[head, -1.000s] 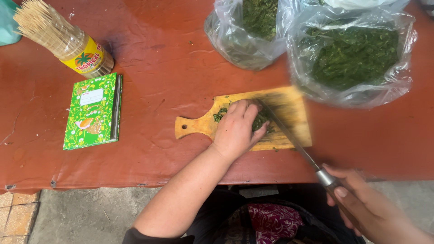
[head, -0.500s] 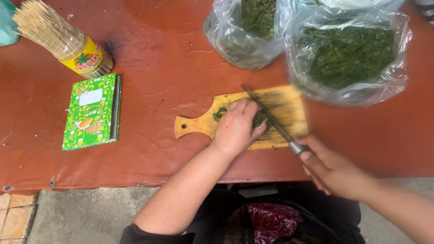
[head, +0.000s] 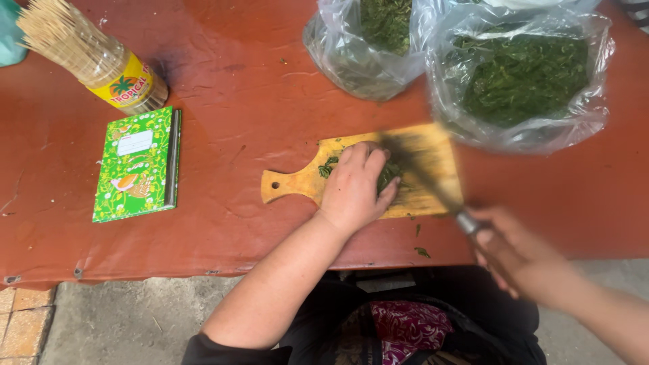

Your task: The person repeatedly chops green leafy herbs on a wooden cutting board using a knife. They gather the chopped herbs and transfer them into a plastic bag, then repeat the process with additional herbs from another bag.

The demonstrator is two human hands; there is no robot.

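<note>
On the wooden cutting board (head: pixel 419 196) our left hand (head: pixel 355 186) presses a small bundle of green leaves (head: pixel 389 177), fingers (head: pixel 370 157) together and curled over it, just as it did half a second ago. What has changed is the knife (head: pixel 422 172): its blade was a sharp line across the board then, and now it is a dark blur beside our knuckles, with our right hand (head: pixel 514 253) drawn a little toward us and lower off the table edge, fingers clamped on the metal handle. We judge that as one more stroke in a run of quick cuts; the bundle sits in the same spot, so the chopping looks mid-way, not done.

Around the board, the red table (head: pixel 236 88) carries two clear plastic bags of chopped greens (head: pixel 520 81) at the far side, a green notebook (head: pixel 135 165) to the left, and a jar of wooden sticks (head: pixel 88 54) lying beyond it. A few leaf scraps (head: pixel 421 251) lie near the front edge. Below the table we see grey ground and some paving bricks (head: pixel 23 324).
</note>
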